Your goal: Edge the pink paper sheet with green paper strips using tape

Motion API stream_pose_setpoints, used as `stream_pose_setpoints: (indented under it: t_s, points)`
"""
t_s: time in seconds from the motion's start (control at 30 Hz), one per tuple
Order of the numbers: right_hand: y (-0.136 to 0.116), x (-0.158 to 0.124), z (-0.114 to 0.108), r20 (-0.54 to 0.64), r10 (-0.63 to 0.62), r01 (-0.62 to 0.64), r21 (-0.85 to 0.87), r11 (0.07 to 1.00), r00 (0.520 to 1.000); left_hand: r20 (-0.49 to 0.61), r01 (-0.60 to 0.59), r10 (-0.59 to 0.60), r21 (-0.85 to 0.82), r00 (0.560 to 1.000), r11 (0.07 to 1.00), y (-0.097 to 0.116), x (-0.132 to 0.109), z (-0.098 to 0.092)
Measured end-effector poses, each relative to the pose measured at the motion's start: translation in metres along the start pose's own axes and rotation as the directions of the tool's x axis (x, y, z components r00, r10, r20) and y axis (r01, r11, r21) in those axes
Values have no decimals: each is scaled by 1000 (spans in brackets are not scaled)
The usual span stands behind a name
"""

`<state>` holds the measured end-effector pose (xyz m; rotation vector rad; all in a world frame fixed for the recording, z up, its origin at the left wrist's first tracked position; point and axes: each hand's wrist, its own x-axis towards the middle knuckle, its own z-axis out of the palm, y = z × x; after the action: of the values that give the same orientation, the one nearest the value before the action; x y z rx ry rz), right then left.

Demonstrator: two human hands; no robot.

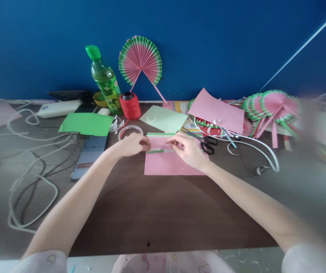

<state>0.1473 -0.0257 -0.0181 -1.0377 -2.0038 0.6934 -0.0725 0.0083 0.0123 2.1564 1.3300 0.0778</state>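
A pink sheet of paper [163,167] lies on the dark tabletop, with green along its far edge and a narrow green-and-white strip across it. My left hand [133,145] is at the sheet's left edge, its fingers curled in a pinch by the strip's end. Over the right part of the same sheet, my right hand [188,148] bends thumb and forefinger close together; what lies between the fingertips is too small to make out. Black-handled scissors [208,145] lie just right of that hand. Beyond my left hand rests a tape roll [130,131].
A folded pink-and-green paper fan [140,60] leans on the blue wall. Nearby stand a green bottle [104,77] and a red thread spool [130,106]. A phone [90,157], green paper [86,123] and white cables [33,170] lie left; more fans [273,106] and pink paper [216,112] right.
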Motion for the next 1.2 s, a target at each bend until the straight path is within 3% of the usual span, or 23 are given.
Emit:
stream_pose_setpoints:
  t_s: [0.27, 0.63, 1.2]
  points:
    - [11, -5, 10, 118, -7, 2, 46, 999, 993, 7, 92, -94, 133, 996, 987, 9, -2, 3]
    - [14, -8, 12, 149, -58, 66, -51, 996, 987, -13, 119, -120, 253, 993, 960, 19, -3, 8]
    - [19, -8, 13, 226, -238, 288, -227, 930, 945, -33, 152, -150, 340, 988, 928, 24, -2, 12]
